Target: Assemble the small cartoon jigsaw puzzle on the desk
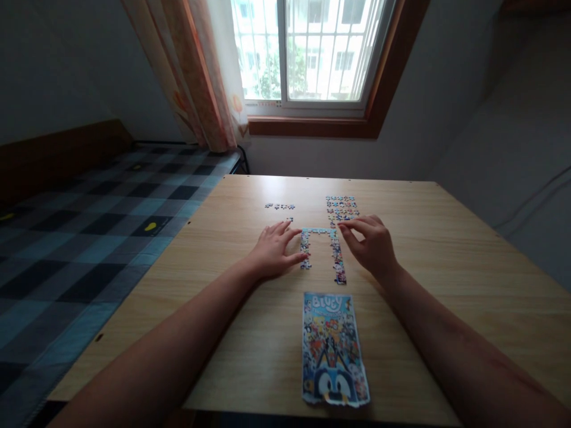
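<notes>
A partly joined jigsaw puzzle [339, 261] lies on the table, with a top strip and two side strips around bare wood. My left hand [275, 248] is spread flat at its left strip, with thumb and fingertips touching the edge pieces. At the top right corner my right hand [371, 242] has thumb and index finger pinched together; whatever is between the tips is too small to make out. Just beyond that hand sit rows of loose puzzle pieces [341, 205]. A shorter row of loose pieces [280, 206] lies past my left hand.
A Bluey picture sheet [332, 351] with a ragged lower edge lies at the near side of the wooden table [232, 220]. On the left stands a bed [102, 238] with a checked cover. A curtain [200, 77] hangs by the barred window [325, 53] ahead.
</notes>
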`<action>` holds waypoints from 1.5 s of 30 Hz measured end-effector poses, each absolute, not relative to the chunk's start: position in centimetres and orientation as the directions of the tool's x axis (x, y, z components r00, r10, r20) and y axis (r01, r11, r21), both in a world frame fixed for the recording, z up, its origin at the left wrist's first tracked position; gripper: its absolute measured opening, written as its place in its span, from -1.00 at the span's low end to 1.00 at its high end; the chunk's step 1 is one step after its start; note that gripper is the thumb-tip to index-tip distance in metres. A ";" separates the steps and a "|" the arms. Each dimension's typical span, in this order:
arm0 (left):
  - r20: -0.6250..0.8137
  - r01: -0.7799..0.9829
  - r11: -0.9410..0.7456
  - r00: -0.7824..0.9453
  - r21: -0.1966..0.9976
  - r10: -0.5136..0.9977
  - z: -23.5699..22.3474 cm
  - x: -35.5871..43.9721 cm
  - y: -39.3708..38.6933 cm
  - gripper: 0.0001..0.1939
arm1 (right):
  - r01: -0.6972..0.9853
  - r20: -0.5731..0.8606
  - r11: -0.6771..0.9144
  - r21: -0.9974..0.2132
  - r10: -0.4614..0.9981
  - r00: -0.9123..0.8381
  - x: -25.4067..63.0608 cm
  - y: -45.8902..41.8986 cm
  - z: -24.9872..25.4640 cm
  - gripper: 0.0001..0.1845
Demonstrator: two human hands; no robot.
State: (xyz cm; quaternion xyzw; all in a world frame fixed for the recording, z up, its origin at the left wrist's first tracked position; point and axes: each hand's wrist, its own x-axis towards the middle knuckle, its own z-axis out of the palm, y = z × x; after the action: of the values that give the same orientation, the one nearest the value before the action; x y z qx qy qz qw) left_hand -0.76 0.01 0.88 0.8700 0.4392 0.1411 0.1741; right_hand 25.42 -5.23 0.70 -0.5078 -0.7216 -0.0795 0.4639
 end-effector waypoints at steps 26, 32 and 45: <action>0.284 0.764 -0.476 0.385 0.435 0.878 -0.8 -1.8 3.4 -0.58 | 0.407 0.458 0.213 -0.888 0.476 0.751 31.7 -0.4 -4.3 -0.43; 0.366 0.671 -0.412 0.219 0.616 0.905 -0.1 -1.7 3.2 -0.71 | 0.398 0.441 0.191 -0.897 0.453 0.775 31.4 -0.9 -3.6 -0.55; 0.253 0.408 -0.201 -0.079 0.891 0.964 0.2 -2.3 3.5 -0.62 | 0.231 0.252 0.113 -0.966 0.589 0.768 30.1 -1.6 -2.6 -0.65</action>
State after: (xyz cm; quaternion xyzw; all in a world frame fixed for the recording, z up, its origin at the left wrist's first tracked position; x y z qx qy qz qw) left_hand -2.26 3.55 0.21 0.6121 0.5604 0.4749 0.2927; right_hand 30.05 -1.55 -2.58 -0.6528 -0.3141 0.1325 0.6765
